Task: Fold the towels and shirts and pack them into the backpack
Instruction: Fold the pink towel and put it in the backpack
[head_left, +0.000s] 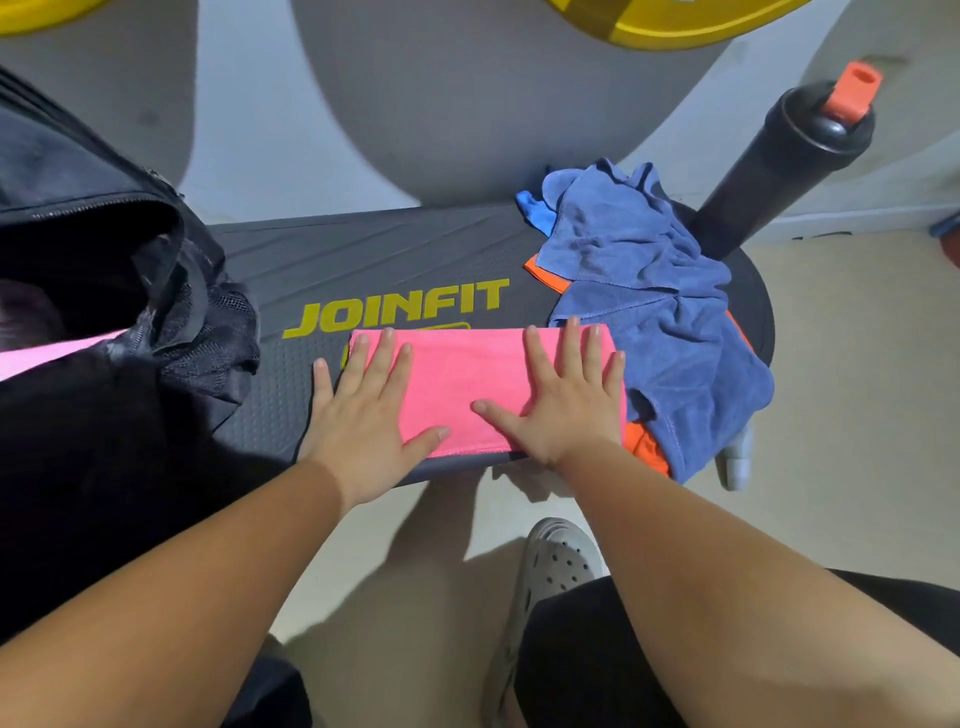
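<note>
- On the dark worktop (363, 260), printed with yellow JOINFIT lettering, a pink towel (457, 384) lies folded into a flat rectangle at the near edge.
- The left hand (363, 410) lies palm down on the towel's left end, fingers straight and spread, gripping nothing; its little finger reaches past the cloth onto the worktop.
- The right hand (566, 400) lies flat on the towel's right end in the same way, fingers spread and fingertips near the far edge.
- A blue towel (639, 291) sits crumpled and unfolded on the right part of the worktop, touching the pink towel's right end and hanging over the near edge.
- An orange cloth (644, 447) shows from under the blue towel.
- The black backpack (130, 208) stands at the left with its zip open; a pink item (52, 353) shows inside.
- A black bottle (779, 166) with an orange cap (852, 91) stands behind the blue towel.
- A grey clog (550, 566) is on the floor below.
</note>
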